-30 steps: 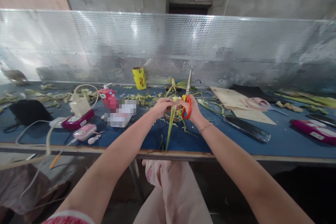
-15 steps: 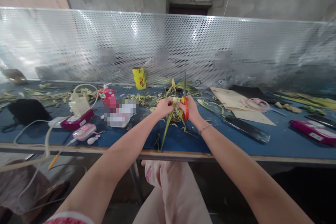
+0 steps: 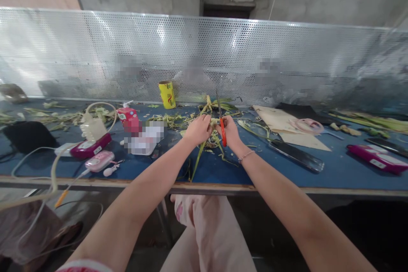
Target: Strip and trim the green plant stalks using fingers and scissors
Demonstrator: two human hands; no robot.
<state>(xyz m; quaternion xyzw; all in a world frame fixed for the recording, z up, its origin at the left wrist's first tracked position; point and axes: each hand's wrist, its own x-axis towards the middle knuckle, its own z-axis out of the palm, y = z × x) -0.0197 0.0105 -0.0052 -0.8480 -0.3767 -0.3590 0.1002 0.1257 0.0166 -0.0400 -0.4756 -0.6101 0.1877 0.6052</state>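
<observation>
Over the middle of the table, my left hand is closed with bent fingers on a pale yellow-green piece of plant, mostly hidden by the fingers. Close beside it on the right, my right hand grips a pair of scissors with red-orange handles, the metal blades pointing up and away from me. My right fingertips are also at the plant piece; whether they pinch it is hard to tell. Below both hands lie green leaf strips and scraps, some reaching toward the table's front edge.
A perforated metal screen stands behind the blue table. To the left are a yellow roll, a red carton and a purple device with cables. A black phone, brown paper and another purple device lie right.
My left hand has turned so its back covers more of the plant piece. The scissors have tilted slightly left in my right hand. The whole view has shifted a little.
</observation>
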